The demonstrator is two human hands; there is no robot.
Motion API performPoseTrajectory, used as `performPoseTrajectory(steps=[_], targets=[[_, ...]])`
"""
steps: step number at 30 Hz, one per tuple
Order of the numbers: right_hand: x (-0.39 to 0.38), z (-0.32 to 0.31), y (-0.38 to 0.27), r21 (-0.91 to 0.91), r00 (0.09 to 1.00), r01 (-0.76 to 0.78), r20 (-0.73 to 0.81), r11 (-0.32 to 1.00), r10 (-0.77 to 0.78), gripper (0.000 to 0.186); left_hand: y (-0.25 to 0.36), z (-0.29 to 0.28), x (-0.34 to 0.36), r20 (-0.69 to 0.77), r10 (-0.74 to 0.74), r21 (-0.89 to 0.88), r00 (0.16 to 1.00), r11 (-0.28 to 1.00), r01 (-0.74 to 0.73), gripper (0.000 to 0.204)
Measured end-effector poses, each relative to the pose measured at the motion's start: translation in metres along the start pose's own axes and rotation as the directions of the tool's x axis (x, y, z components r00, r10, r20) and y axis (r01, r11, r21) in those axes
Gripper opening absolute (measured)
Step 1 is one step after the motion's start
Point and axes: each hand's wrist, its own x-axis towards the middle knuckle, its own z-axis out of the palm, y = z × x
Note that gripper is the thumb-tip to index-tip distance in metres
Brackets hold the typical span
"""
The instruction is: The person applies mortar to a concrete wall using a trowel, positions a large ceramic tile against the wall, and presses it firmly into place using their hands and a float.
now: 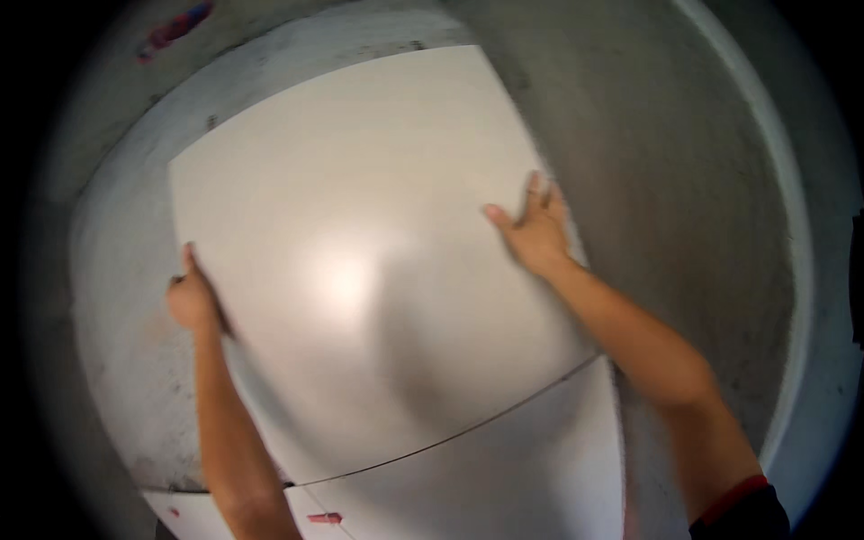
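Note:
A large, glossy, pale cream panel point(360, 144) takes up the middle of the head view, its far end tilted slightly to the left. At its left edge my left hand point(191, 295) is closed on the rim, thumb pointing away from me; the fingertips are hidden. My right hand point(540, 234) rests at the right edge with thumb and fingers spread over the face, the outer fingers close to the rim. The near edge of the panel meets a white flat surface point(522, 450) along a thin dark line. A bright reflection and a soft shadow lie on the panel.
A small red piece point(325, 518) lies on the white surface near my left forearm. Grey concrete floor point(648, 180) spreads to the right, up to a pale curved strip point(796, 270). A blurred red-and-blue item point(175, 31) is at the far left.

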Motion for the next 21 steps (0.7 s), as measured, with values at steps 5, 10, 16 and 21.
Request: performPoseTrajectory(steps=[5, 10, 16, 21], targets=[[-0.005, -0.003, 0.044, -0.069, 0.989, 0.054, -0.137, 0.996, -0.063, 0.098, 0.018, 0.009, -0.025, -0.012, -0.024, -0.031, 1.0, 0.999, 0.023, 0.074], [-0.017, 0.007, 0.045, -0.085, 0.983, 0.084, -0.159, 0.993, -0.097, 0.094, -0.003, 0.016, -0.023, -0.058, 0.021, -0.024, 0.998, 0.999, -0.023, 0.068], [-0.001, 0.025, 0.065, -0.086, 0.947, 0.234, -0.206, 0.968, -0.248, 0.074, -0.055, 0.002, 0.002, 0.065, 0.348, -0.11, 0.935, 0.934, -0.34, 0.075], [-0.021, 0.012, 0.086, 0.035, 0.95, 0.27, -0.171, 0.962, -0.261, 0.071, -0.106, -0.036, -0.064, 0.231, 0.447, -0.126, 0.864, 0.894, -0.429, 0.085]])
